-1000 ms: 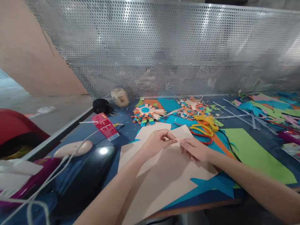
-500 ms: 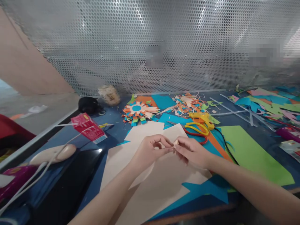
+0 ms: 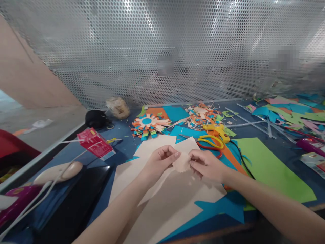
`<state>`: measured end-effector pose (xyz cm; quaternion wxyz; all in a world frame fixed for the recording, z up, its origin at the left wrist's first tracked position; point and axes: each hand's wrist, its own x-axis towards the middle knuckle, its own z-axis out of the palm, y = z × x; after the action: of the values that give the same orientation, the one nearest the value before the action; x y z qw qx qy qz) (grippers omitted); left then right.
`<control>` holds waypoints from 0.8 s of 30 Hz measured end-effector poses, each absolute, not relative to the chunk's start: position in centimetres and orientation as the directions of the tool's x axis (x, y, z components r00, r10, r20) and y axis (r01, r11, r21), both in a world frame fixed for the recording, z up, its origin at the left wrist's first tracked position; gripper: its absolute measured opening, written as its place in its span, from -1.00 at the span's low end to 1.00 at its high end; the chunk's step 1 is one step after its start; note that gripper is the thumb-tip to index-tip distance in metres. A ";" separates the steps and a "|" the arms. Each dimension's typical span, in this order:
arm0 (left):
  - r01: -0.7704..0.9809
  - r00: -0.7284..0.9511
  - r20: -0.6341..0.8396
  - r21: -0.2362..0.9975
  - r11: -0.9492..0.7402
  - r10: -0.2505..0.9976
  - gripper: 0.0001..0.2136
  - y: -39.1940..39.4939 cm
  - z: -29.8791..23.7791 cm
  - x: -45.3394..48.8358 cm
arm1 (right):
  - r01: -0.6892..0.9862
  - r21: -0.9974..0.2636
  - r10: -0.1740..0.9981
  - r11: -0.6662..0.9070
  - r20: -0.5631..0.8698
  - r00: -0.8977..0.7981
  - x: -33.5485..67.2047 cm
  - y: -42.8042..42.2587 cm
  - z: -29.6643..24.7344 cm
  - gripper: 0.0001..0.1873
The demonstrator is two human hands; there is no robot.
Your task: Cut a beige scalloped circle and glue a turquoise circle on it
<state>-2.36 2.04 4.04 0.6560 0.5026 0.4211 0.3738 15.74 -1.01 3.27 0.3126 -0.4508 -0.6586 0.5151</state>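
Observation:
Between my two hands a small cream paper piece (image 3: 182, 162) with an uneven edge is spread out. My left hand (image 3: 162, 161) is closed, its thumb and fingers pinching the piece's left side. On the other side, my right hand (image 3: 207, 165) pinches the right edge. Both hands hover over large cream paper sheets (image 3: 162, 206). Just beyond them lie scissors (image 3: 212, 140) with yellow and red handles and a yellow glue gun (image 3: 218, 131). A layered paper flower (image 3: 147, 122) in orange, cream and blue sits farther back.
Paper scraps (image 3: 201, 115) are heaped at the back, with clear glue sticks (image 3: 254, 122) to their right. Green paper (image 3: 274, 169) lies at right. A pink drink carton (image 3: 95, 143), a dark tablet-like slab (image 3: 76, 200) and a white corded device (image 3: 58, 172) are at left.
The cream paper piece, bunched small between my fingertips before, is now opened out flat and more visible. My hands have moved slightly apart. The view has shifted a little.

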 end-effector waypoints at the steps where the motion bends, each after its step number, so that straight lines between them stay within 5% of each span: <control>1: -0.072 0.356 -0.188 0.971 0.227 0.915 -0.57 2.0 4.0 -2.3 | 0.260 -0.964 0.923 0.051 -0.053 -0.380 15.7 -1.0 3.2 -0.89; 7: -0.127 0.317 -0.196 0.961 0.246 0.928 -0.44 1.9 3.9 -2.2 | 0.164 -0.986 0.939 -0.014 -0.069 -0.338 15.6 -0.4 3.2 -0.74; 24: -0.140 0.314 -0.142 0.971 0.194 0.939 -0.54 2.3 3.3 -2.7 | 0.007 -0.997 0.946 -0.071 -0.069 -0.318 15.6 0.1 2.6 -0.59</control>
<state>-2.70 2.34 3.25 0.6519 0.4819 0.4144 0.4135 15.61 0.15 2.59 0.3959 -0.4292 -0.5549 0.5925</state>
